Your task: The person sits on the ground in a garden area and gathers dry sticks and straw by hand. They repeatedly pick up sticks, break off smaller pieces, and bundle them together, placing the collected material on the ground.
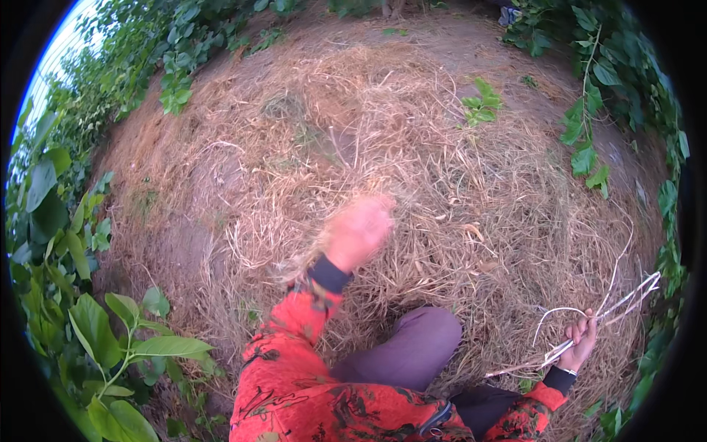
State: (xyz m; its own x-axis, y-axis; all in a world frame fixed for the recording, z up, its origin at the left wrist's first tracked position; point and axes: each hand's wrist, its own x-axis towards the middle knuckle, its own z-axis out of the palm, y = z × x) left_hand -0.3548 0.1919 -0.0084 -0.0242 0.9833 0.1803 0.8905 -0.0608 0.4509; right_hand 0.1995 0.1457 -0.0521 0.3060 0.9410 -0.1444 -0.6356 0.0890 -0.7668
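Note:
My left hand [358, 231] is blurred by motion over the dry straw [420, 248] in the middle of the view. Its fingers cannot be made out, and whether it holds anything is unclear. At the lower right my right hand [579, 340] is closed around a small bundle of thin, dry, pale sticks [629, 301]. One of these curls back to the left, and others reach past both sides of the fist. Both arms wear red patterned sleeves with dark cuffs. A bent knee [425, 337] in purple-grey trousers rests between the arms.
Leafy green plants [99, 353] border the left side, and more foliage [607, 72] hangs along the right. A small green sprig [481, 104] stands in the straw at the upper right. Bare soil [458, 38] shows towards the top. A greyish item [509, 15] lies near the top right foliage.

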